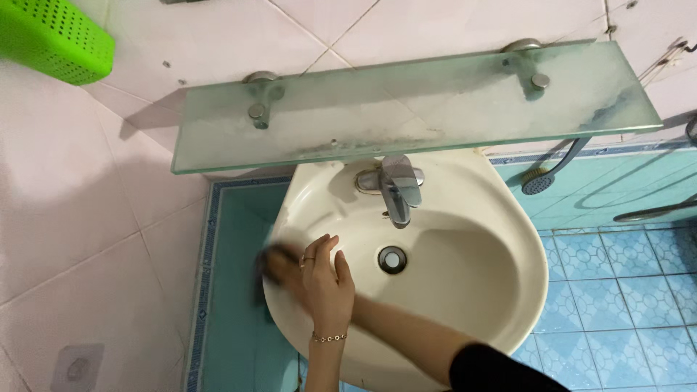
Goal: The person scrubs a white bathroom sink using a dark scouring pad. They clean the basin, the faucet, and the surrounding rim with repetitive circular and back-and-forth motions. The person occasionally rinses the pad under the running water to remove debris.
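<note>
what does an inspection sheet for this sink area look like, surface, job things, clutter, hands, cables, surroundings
surface: cream basin with a metal drain in the bowl; no water seen running from the chrome tap.
job's things: a dark pad or cloth, blurred, lies on the basin's left rim.
clutter: nothing seen in the bowl; the glass shelf above is smeared and carries nothing.
grippers: one hand, with ring and bracelet, lies over the other hand, which presses on the pad; which is left or right cannot be told.
cables: nothing seen; a shower hose and head hang at right.
surroundings: pale tiled wall, blue tiled floor, green perforated basket at top left.
</note>
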